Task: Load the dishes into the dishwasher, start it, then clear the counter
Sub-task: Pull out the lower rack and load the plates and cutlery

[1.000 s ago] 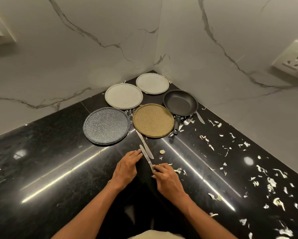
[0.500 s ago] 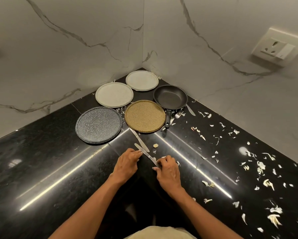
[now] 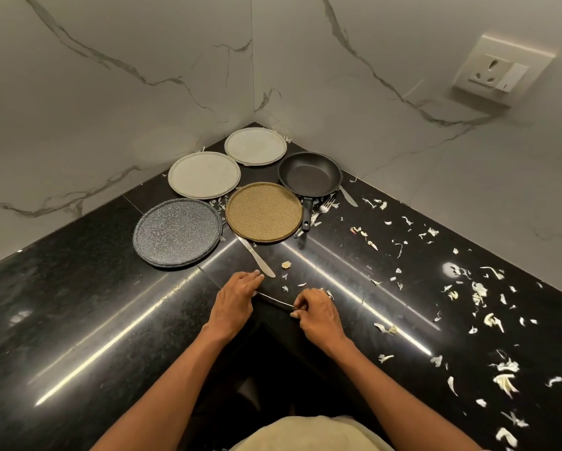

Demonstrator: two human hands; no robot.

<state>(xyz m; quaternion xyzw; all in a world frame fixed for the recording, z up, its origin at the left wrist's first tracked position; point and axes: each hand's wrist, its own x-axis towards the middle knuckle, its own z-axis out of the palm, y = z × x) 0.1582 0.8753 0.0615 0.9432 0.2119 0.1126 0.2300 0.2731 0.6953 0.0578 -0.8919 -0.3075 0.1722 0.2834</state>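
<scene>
On the black counter (image 3: 77, 288), close to your body, you are holding a table knife (image 3: 274, 300) between both hands. Your right hand (image 3: 318, 315) is pinching one end with curled fingers; which end, handle or blade, cannot be told. Your left hand (image 3: 234, 302) is resting over the other end, fingers bent down and close together, and whether they are gripping the knife or only touching it cannot be told. The knife's long axis is running from upper left to lower right, nearly level across your front, and its middle is showing as a thin bright line between the hands.

A second knife (image 3: 256, 257) is lying just beyond your left hand, its long axis slanting from the gold plate (image 3: 264, 211) down toward you, rounded end nearest your fingers. Beside the gold plate, the speckled grey plate (image 3: 178, 232) is sitting to the left; two pale plates (image 3: 204, 174) (image 3: 255, 146) are lying behind, toward the corner. The black frying pan (image 3: 309, 174) is standing to the right of them, its handle pointing toward you and touching the gold plate's rim. A fork (image 3: 325, 206) and another knife (image 3: 348, 196) are lying beside the pan. Pale scraps (image 3: 478, 289) are scattered over the right side of the counter.
</scene>
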